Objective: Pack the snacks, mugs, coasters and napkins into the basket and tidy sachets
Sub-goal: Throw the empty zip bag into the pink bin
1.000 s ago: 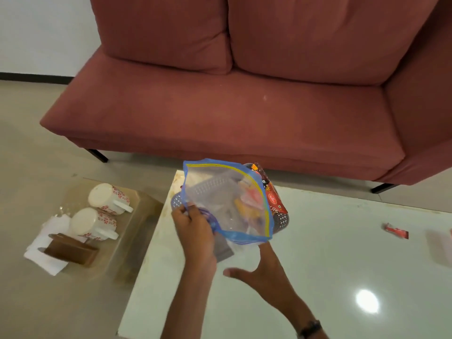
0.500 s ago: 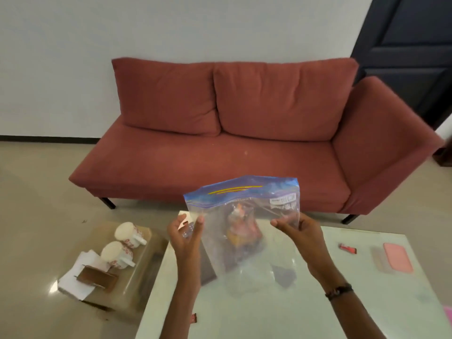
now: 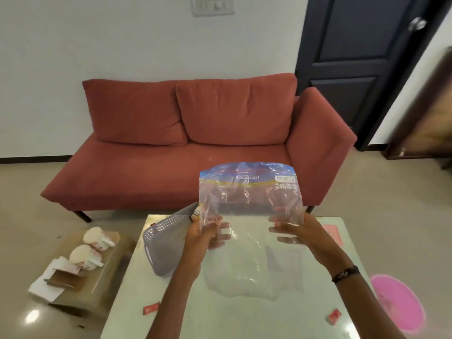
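I hold a clear zip-lock bag (image 3: pixel 249 194) upright over the white table (image 3: pixel 244 302), blue seal strip on top. My left hand (image 3: pixel 203 234) pinches its lower left corner and my right hand (image 3: pixel 297 231) grips its lower right corner. A grey perforated basket (image 3: pixel 162 245) stands on the table's left side, with snack packets showing at its far end behind the bag. Two white mugs (image 3: pixel 89 248) lie on a low side table (image 3: pixel 107 272) at left, beside white napkins (image 3: pixel 46 282) and a brown coaster holder (image 3: pixel 64 281). Red sachets (image 3: pixel 150 309) (image 3: pixel 333 316) lie near the table's front.
A red sofa (image 3: pixel 186 148) stands behind the table. A pink round object (image 3: pixel 397 303) sits on the floor at right, and a pink flat item (image 3: pixel 332 231) lies on the table's right edge. A dark door (image 3: pixel 354 57) is at back right.
The view has lifted and pulled back. The bag is now held lower by its bottom corners and looks empty; the basket stands uncovered at left.
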Motion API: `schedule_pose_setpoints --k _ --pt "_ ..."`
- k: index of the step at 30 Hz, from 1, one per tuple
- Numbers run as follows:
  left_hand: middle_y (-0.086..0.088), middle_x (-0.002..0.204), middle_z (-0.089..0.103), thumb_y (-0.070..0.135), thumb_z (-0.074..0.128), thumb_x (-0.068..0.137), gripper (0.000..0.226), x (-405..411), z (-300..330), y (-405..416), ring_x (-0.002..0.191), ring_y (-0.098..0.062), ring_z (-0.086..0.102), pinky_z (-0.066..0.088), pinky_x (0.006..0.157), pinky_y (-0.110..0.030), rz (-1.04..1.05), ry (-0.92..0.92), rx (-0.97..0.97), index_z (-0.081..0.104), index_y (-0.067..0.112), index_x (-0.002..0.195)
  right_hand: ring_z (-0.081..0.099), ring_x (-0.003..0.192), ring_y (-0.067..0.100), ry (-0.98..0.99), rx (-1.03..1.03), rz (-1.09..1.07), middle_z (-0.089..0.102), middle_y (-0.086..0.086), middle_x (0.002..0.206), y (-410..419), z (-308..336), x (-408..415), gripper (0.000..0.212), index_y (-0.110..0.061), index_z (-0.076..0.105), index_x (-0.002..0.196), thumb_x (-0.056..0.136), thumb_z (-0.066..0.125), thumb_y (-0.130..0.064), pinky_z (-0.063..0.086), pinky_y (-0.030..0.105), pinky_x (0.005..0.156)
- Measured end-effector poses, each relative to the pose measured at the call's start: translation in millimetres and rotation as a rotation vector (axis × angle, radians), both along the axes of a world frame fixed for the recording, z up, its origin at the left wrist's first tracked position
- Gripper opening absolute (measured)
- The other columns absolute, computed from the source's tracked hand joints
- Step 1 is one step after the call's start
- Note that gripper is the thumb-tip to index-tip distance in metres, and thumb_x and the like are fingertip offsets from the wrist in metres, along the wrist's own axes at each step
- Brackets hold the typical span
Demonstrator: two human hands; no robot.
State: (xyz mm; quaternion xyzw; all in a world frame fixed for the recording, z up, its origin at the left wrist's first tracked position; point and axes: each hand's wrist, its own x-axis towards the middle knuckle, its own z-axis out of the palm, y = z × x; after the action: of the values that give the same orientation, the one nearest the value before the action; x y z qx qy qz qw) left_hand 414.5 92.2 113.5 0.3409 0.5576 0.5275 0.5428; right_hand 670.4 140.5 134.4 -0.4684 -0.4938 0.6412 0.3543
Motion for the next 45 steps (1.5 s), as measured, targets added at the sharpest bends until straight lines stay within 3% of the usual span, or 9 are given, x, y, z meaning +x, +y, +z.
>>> schedule_pose_setpoints --k 9,13,16,20,24,28,31,40,45 --pt "-0.004 0.109 0.069 0.001 0.050 0.087 0.020 128.3 -9.3 -5.2 0.073 -0.012 0.073 0.051 0.052 -0.015 -0.156 -0.139 -0.066 0.060 0.018 0.089 0.072 0.094 0.018 0.057 0.175 -0.089 0.077 -0.002 0.094 -17.6 -5.2 166.7 0.036 -0.014 0.077 0.080 0.082 0.052 0.013 0.059 0.038 0.084" --pt "-0.008 0.099 0.073 0.032 0.073 0.067 0.027 162.9 -16.4 1.0 0.084 -0.021 0.072 0.060 0.061 -0.032 -0.121 -0.384 -0.107 0.072 0.011 0.083 0.068 0.097 0.020 0.030 0.249 -0.041 0.071 0.002 0.087 -18.1 -14.6 207.2 0.051 -0.013 0.062 0.051 0.081 0.045 0.025 0.056 0.031 0.079" --pt "0.002 0.096 0.076 0.054 0.045 0.087 0.043 177.9 -27.0 14.9 0.089 -0.025 0.072 0.061 0.066 -0.038 -0.219 -0.432 -0.241 0.078 0.025 0.087 0.069 0.090 0.014 -0.054 0.294 -0.052 0.065 0.006 0.079 -8.6 -23.8 226.7 0.056 -0.012 0.056 0.044 0.078 0.045 0.031 0.055 0.024 0.077" --pt "-0.001 0.118 0.069 0.040 0.085 0.058 0.064 196.0 -43.4 25.9 0.104 -0.039 0.065 0.057 0.084 -0.044 -0.454 -0.332 -0.328 0.062 0.026 0.116 0.065 0.084 0.012 -0.166 0.333 -0.085 0.062 0.013 0.082 0.1 -31.3 247.2 0.038 -0.012 0.057 0.052 0.073 0.059 0.020 0.053 0.029 0.078" --pt "0.004 0.107 0.073 0.007 0.074 0.072 0.069 222.7 -55.4 45.4 0.094 -0.015 0.071 0.056 0.079 -0.023 -0.470 -0.076 -0.342 0.043 0.030 0.129 0.068 0.098 0.014 0.028 0.135 -0.217 0.064 0.012 0.107 6.1 -50.6 279.0 0.026 0.000 0.065 0.087 0.091 0.042 0.011 0.057 0.026 0.075" --pt "0.009 0.102 0.072 -0.001 0.069 0.076 0.064 268.7 -65.5 62.8 0.081 -0.006 0.070 0.052 0.069 -0.016 -0.349 0.020 -0.250 0.042 0.034 0.122 0.072 0.086 0.008 0.177 -0.172 -0.414 0.075 -0.012 0.100 -5.7 -79.7 320.6 0.034 -0.028 0.062 0.115 0.095 0.041 -0.045 0.058 0.025 0.061" --pt "0.003 0.104 0.067 -0.008 0.069 0.074 0.053 307.5 -79.2 73.3 0.085 -0.001 0.065 0.052 0.065 -0.012 -0.317 0.081 -0.186 0.049 0.026 0.110 0.069 0.104 0.024 0.231 -0.342 -0.327 0.069 -0.002 0.120 -16.4 -111.2 355.2 0.064 -0.043 0.053 0.127 0.075 0.045 -0.078 0.057 0.045 0.081" --pt "0.001 0.123 0.056 0.004 0.063 0.082 0.035 456.8 -172.7 114.3 0.102 -0.012 0.055 0.044 0.068 -0.001 -0.405 0.311 -0.235 0.058 0.017 0.113 0.066 0.097 0.007 -0.143 -0.195 -0.412 0.058 -0.023 0.116 4.3 -184.7 460.7 0.066 -0.047 0.050 0.126 0.077 0.076 -0.012 0.060 0.029 0.073" --pt "-0.004 0.123 0.042 0.006 0.063 0.082 0.039 560.7 -263.4 113.5 0.113 -0.026 0.051 0.044 0.095 -0.029 -0.459 0.421 -0.297 0.053 0.013 0.119 0.062 0.105 0.031 -0.485 -0.114 -0.512 0.062 -0.001 0.118 7.0 -263.3 545.1 0.066 -0.035 0.047 0.134 0.083 0.065 0.002 0.057 0.048 0.085"
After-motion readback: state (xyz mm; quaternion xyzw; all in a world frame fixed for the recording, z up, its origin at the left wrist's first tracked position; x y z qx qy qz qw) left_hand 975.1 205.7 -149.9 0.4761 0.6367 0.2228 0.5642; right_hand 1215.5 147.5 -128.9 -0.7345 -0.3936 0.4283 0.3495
